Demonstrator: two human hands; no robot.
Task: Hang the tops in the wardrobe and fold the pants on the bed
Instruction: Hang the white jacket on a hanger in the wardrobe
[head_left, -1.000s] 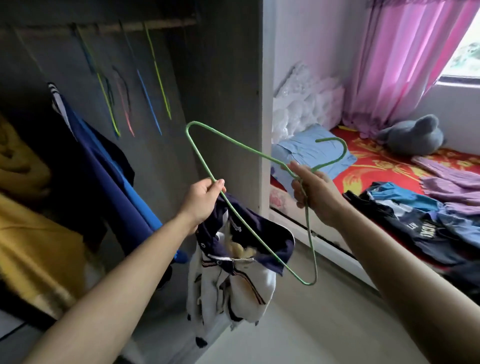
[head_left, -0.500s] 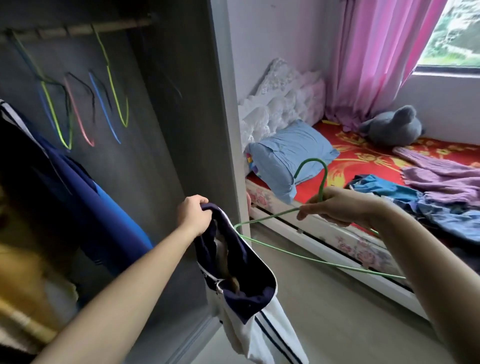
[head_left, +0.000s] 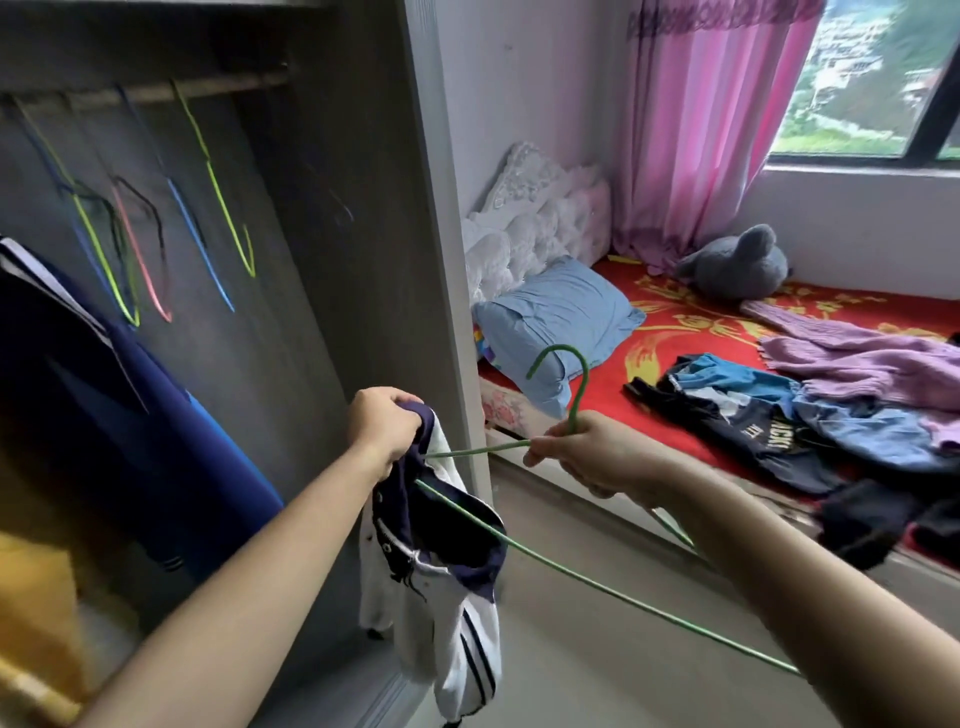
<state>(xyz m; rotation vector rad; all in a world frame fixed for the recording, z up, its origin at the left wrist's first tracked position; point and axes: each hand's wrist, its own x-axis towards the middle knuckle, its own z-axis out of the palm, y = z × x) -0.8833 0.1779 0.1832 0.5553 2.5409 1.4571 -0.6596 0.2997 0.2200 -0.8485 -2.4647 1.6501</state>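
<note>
Inside the open wardrobe (head_left: 322, 260) on the left, a rail (head_left: 208, 91) runs across the top with a row of bare wire hangers (head_left: 223, 208) in yellow-green, pink, blue and black. A dark blue garment (head_left: 104, 415) hangs at the near left, with something yellow (head_left: 36, 597) below it. In front of the wardrobe's right edge, the left hand (head_left: 382, 428) is clenched tight on the collar of a navy-and-white top (head_left: 447, 571), which dangles over the floor (head_left: 597, 649). The right hand (head_left: 587, 457) is curled round the neck of a green hanger (head_left: 571, 569), hook pointing up, and the hanger's left corner is tucked into the top's neck opening. The bed (head_left: 675, 312) lies far right under a red patterned sheet. On it are a blue pillow (head_left: 561, 322) at the head, a grey plush toy (head_left: 737, 262) by the pink curtain (head_left: 701, 130), a lilac knit garment (head_left: 857, 358), and a rumpled heap of blue and dark clothes (head_left: 779, 431) near the edge. The wardrobe's side panel stands between the rail and the bed.
</note>
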